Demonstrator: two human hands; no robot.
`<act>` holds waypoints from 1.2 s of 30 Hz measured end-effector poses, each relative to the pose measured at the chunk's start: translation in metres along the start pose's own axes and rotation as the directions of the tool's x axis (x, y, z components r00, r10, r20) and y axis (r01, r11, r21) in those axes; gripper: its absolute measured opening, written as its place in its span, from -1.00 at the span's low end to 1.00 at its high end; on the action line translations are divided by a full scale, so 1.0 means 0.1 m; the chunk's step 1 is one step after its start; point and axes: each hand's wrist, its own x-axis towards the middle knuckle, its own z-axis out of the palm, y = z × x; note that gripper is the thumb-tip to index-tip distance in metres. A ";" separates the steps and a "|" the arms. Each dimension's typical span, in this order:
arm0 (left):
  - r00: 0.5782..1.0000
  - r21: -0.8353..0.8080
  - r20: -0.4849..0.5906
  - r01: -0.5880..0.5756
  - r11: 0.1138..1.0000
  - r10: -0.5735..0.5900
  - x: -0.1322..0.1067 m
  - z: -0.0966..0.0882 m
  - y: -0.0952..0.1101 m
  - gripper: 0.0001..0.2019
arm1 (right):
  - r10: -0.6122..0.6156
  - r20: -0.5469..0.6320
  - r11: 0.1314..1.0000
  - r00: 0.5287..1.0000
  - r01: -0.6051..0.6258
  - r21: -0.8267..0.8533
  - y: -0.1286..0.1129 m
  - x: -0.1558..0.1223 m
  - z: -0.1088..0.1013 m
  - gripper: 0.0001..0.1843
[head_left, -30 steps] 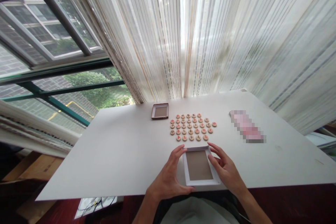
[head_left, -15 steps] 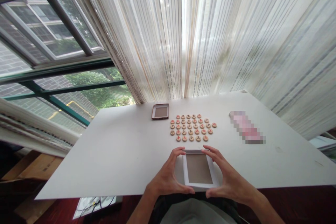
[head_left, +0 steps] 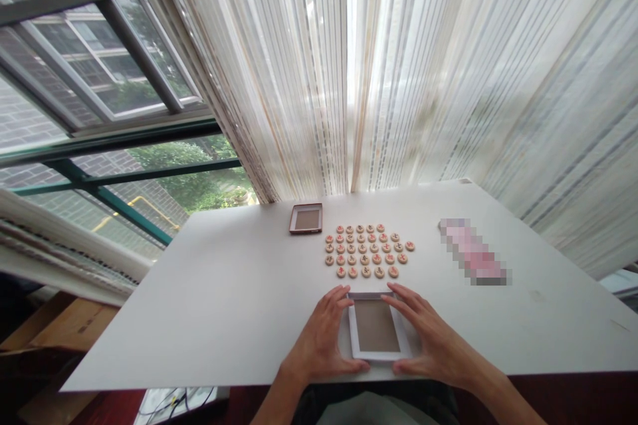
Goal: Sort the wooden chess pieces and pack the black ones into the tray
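In the head view, the right hand [head_left: 425, 339], a second ago at the side of the white-rimmed box [head_left: 377, 325], is now mirroring the left hand [head_left: 323, 339], both clasping it between fingers at the far edge and thumbs at the near one. Between them near the table's [head_left: 219, 319] edge, the box is seemingly getting a steadier hold, while round pieces [head_left: 365, 259] are lying just beyond.

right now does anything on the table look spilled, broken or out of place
Nothing looks spilled or broken. The round pieces lie in loose rows, and the white tray is between the left hand and right hand. What stands out is the pink item at right, pixelated beyond recognition, plus faint marks on the tabletop.
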 end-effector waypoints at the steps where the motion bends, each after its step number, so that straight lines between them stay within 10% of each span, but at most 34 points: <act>1: 1.000 0.014 0.006 0.001 1.000 -0.001 0.00 0.00 0.00 0.01 | -0.004 0.000 1.000 1.000 0.004 -0.011 0.02 -0.01 0.01 0.06; 26: 0.999 0.026 -0.030 0.013 1.000 -0.012 0.02 -0.05 0.07 -0.01 | -0.071 -0.181 0.996 0.981 0.061 -0.059 0.13 -0.03 0.12 -0.22; 36: 0.944 0.071 -0.329 0.043 0.997 -0.017 0.31 -0.32 -0.43 -0.65 | -0.041 -0.181 0.998 0.983 0.032 -0.052 0.16 -0.04 0.16 -0.26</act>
